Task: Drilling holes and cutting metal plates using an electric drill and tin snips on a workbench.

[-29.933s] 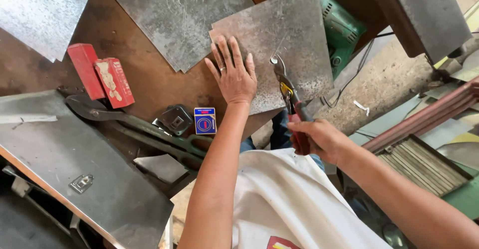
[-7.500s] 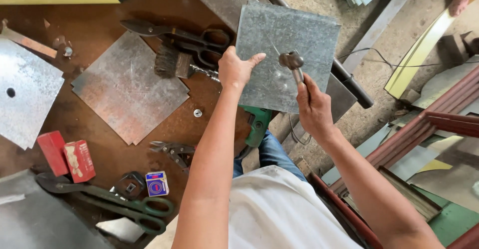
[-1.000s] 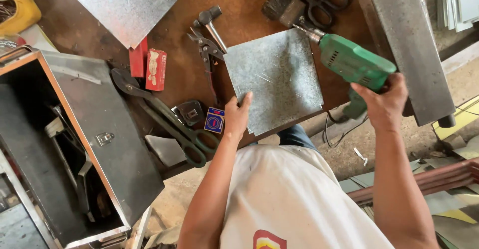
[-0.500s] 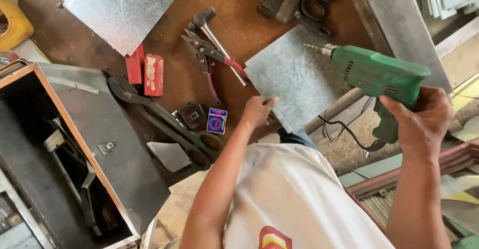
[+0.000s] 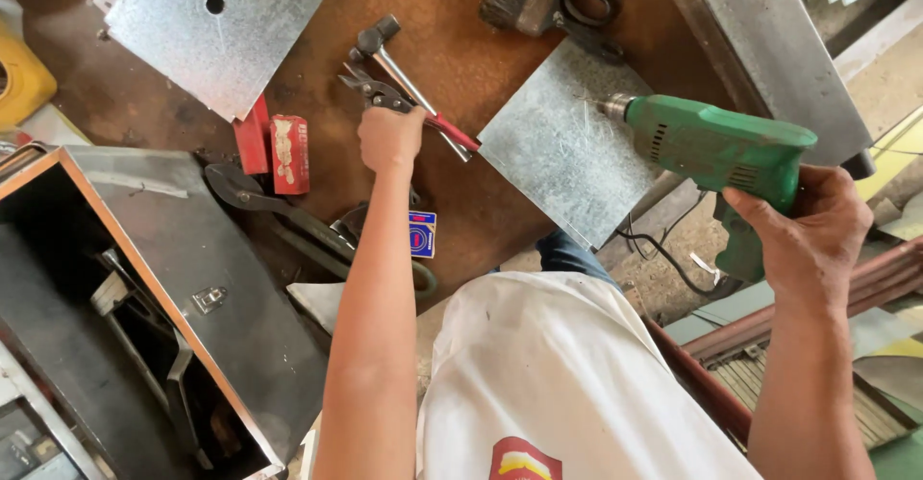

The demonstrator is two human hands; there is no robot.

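A rusty brown desk (image 5: pixel 461 201) carried an open dark metal toolbox (image 5: pixel 144 297). The right hand (image 5: pixel 803 235) clenched a green electric drill (image 5: pixel 716 148), lengthwise left over a square galvanised sheet (image 5: pixel 562 153). Farther off, the left hand (image 5: pixel 389 139) closed over red-handled pliers (image 5: pixel 413 110).

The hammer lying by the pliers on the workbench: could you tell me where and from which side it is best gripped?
Probably the hammer is best gripped mid-shaft from above. Its head lies at the far end, and the left hand and the pliers crowd the near end.
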